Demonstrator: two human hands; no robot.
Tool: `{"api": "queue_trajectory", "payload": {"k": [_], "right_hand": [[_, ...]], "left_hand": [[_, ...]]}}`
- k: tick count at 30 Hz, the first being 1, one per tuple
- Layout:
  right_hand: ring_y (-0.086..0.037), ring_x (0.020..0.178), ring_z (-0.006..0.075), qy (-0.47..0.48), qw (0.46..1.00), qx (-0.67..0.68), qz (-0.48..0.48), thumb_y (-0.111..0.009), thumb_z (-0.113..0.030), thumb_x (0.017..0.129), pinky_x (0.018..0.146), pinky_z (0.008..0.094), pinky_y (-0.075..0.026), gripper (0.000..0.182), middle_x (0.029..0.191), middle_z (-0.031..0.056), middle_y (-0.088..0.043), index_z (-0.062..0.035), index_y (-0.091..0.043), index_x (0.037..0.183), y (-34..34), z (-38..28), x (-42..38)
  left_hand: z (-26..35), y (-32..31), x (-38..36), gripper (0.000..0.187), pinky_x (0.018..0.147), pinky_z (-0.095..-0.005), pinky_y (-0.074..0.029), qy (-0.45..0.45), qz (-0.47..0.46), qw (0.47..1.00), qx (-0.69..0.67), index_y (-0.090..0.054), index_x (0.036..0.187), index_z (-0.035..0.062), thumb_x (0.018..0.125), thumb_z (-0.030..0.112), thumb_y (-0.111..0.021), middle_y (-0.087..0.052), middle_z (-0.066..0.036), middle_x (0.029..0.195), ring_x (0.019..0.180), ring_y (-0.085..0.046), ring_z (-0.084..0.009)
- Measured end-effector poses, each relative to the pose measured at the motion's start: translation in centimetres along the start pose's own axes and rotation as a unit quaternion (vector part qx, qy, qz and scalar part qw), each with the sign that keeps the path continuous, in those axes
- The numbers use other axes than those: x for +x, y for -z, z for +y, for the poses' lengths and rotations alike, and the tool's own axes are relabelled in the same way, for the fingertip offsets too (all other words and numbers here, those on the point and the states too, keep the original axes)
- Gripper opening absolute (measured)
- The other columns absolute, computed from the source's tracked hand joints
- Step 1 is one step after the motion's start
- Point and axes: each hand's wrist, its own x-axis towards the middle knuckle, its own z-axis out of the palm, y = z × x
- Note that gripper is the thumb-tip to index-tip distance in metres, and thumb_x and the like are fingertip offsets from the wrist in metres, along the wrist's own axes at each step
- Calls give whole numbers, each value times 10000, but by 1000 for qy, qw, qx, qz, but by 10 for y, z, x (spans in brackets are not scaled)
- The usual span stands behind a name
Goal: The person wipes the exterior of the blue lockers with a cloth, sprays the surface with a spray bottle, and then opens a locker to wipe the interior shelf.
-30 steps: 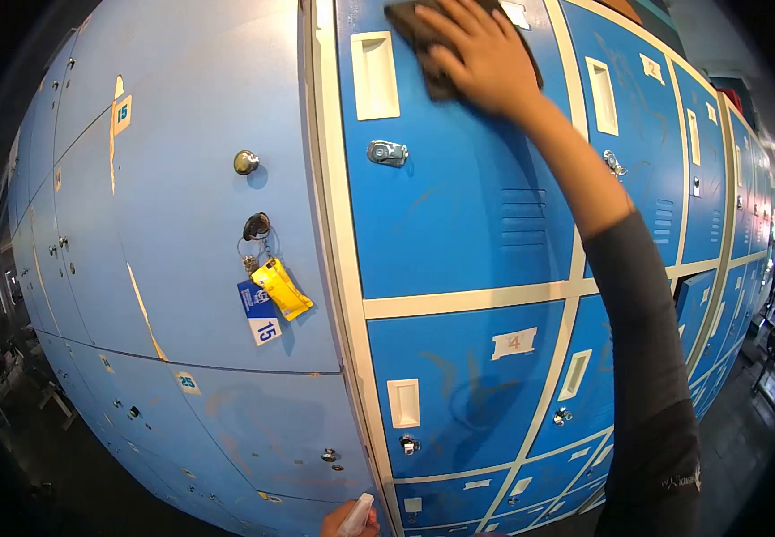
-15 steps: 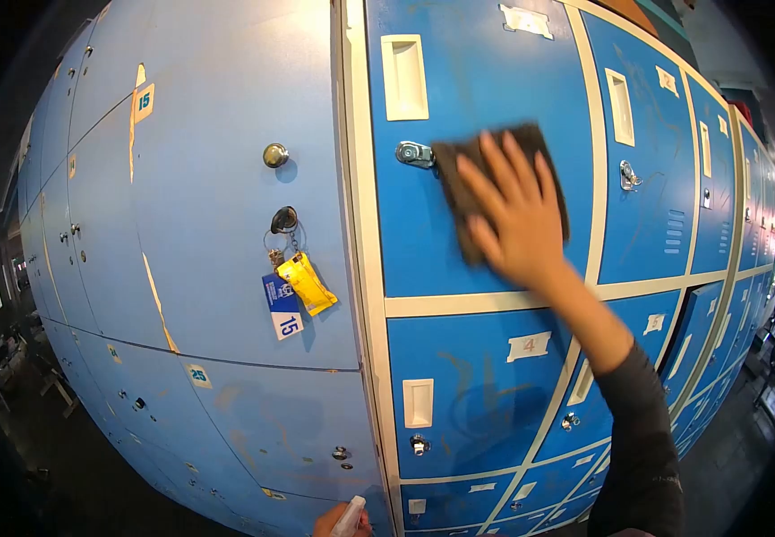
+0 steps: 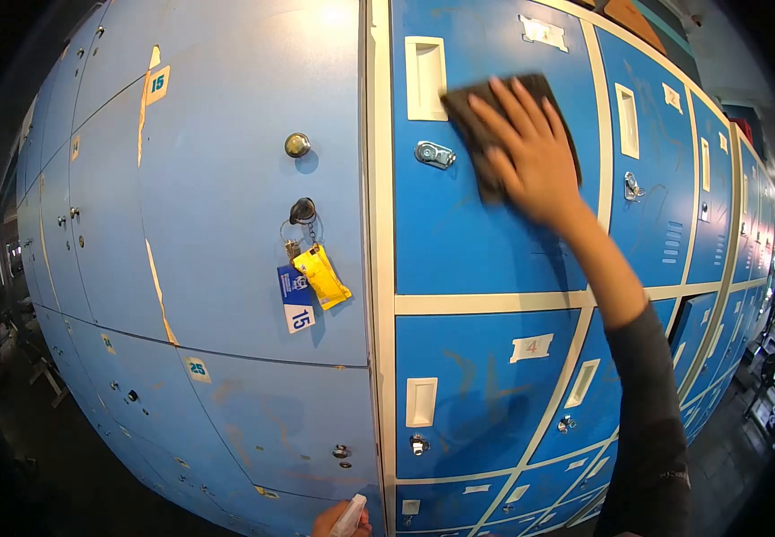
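Note:
My right hand presses a dark cloth against the upper blue locker door, its fingers spread over the cloth. The cloth lies right of the door's white recessed handle and the metal lock. At the bottom edge my left hand is wrapped round a white nozzle; whatever is below the nozzle is out of view.
Light blue lockers stand on the left. Keys with a yellow tag and a blue and white tag hang from one door. More blue lockers recede right, one door ajar.
My right hand and the cloth have moved up the door, away from the lock. The view has shifted slightly. My left hand still holds the nozzle.

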Motion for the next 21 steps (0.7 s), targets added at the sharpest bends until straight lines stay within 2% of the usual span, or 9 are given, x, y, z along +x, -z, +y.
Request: {"api": "queue_trajectory", "payload": {"k": [3, 4, 5, 11, 15, 16, 17, 18, 21], "right_hand": [[-337, 1432, 267, 20, 994, -14, 107, -484, -361, 958, 1169, 506, -225, 493, 1540, 46, -400, -276, -478, 1445, -40, 24, 72], [-304, 1453, 258, 13, 993, -35, 110, -454, -338, 974, 1183, 489, -198, 521, 1572, 36, -353, -280, -416, 1490, -50, 29, 94], [-347, 1413, 344, -12, 997, 11, 79, -444, -379, 953, 1156, 504, -227, 528, 1478, 181, -451, -139, -501, 1419, -37, 21, 115], [-342, 1422, 322, -34, 992, -23, 117, -427, -379, 953, 1159, 489, -229, 536, 1503, 158, -434, -136, -498, 1426, -60, 29, 151], [-353, 1415, 324, -50, 992, -11, 113, -453, -356, 948, 1150, 491, -247, 522, 1489, 168, -443, -123, -506, 1412, -43, 13, 100], [-307, 1451, 257, -55, 991, -38, 116, -456, -339, 975, 1183, 489, -198, 518, 1568, 34, -358, -284, -416, 1489, -51, 13, 77], [-366, 1413, 262, -50, 990, -26, 132, -497, -342, 947, 1160, 505, -235, 494, 1511, 58, -443, -264, -491, 1435, -43, 5, 55], [-372, 1407, 269, -54, 993, -14, 108, -508, -320, 932, 1159, 511, -230, 508, 1508, 64, -443, -252, -490, 1436, -30, -4, 30], [-290, 1456, 305, -79, 996, 36, -30, -560, -267, 864, 1171, 532, -189, 612, 1571, 93, -345, -217, -459, 1466, 9, -41, -51]], "left_hand": [[-22, 4, 4, 188, 539, -316, -422, -87, 10, 994, 67, -594, 848, 45, 872, 224, -643, -527, -38, 678, 585, -491, -145], [-26, 5, 5, 185, 541, -318, -423, -122, 11, 988, 89, -594, 846, 44, 873, 221, -642, -528, -39, 678, 586, -490, -147], [-25, 6, 4, 184, 542, -319, -423, -125, 11, 987, 96, -594, 850, 43, 874, 218, -643, -531, -40, 684, 587, -492, -151], [-26, 6, -1, 169, 549, -321, -422, -107, 42, 989, 95, -594, 869, 39, 870, 198, -652, -540, -46, 704, 591, -497, -161], [-19, 11, -6, 154, 555, -319, -424, -93, 10, 993, 72, -601, 893, 42, 863, 184, -654, -537, -34, 706, 604, -497, -143], [-20, 12, -7, 153, 556, -318, -425, -79, -5, 996, 49, -603, 899, 43, 862, 182, -654, -537, -31, 709, 607, -498, -138], [-19, 10, -7, 154, 556, -313, -425, -85, 0, 995, 58, -604, 905, 43, 860, 182, -655, -539, -29, 712, 608, -500, -134], [-17, 8, -7, 156, 556, -308, -426, -92, 4, 994, 67, -604, 911, 44, 857, 181, -656, -542, -27, 715, 609, -502, -130], [-13, 5, -6, 158, 553, -293, -428, -84, 8, 994, 74, -604, 921, 45, 848, 175, -659, -550, -26, 723, 607, -509, -122]]}}
